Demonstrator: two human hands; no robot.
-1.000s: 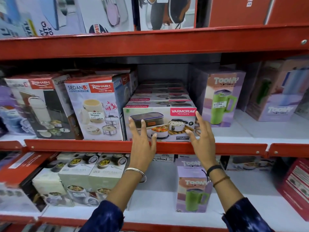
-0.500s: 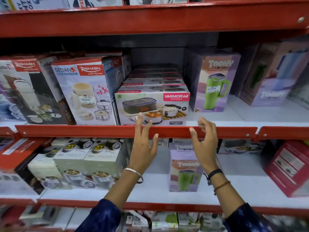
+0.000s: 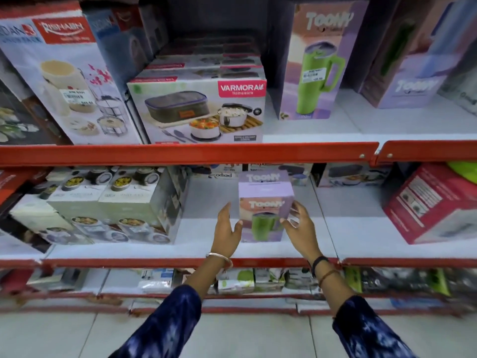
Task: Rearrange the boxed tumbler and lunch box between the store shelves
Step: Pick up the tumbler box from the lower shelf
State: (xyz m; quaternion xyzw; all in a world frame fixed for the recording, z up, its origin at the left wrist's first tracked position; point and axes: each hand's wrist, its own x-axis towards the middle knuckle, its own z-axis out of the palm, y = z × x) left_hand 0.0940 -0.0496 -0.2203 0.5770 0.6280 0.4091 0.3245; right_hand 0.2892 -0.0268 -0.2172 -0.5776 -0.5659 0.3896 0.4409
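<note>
A lilac Toony tumbler box (image 3: 265, 200) with a green mug picture stands upright on the lower white shelf. My left hand (image 3: 228, 229) is at its left side and my right hand (image 3: 300, 228) at its right side, fingers spread, close to the box but not clearly gripping it. The Varmora lunch box carton (image 3: 198, 109) sits at the front of the shelf above, with several like it stacked behind. A taller Toony tumbler box (image 3: 320, 60) stands to its right on that upper shelf.
A red shelf rail (image 3: 180, 153) runs between the two levels. Rishabh lunch carrier boxes (image 3: 64, 73) fill the upper left. Pale green lunch box cartons (image 3: 108, 205) sit at the lower left, a red carton (image 3: 433, 202) at the lower right. Bare shelf flanks the tumbler box.
Both hands have dropped from the Varmora carton on the upper shelf down to the tumbler box on the lower shelf. The camera has tilted down and moved closer.
</note>
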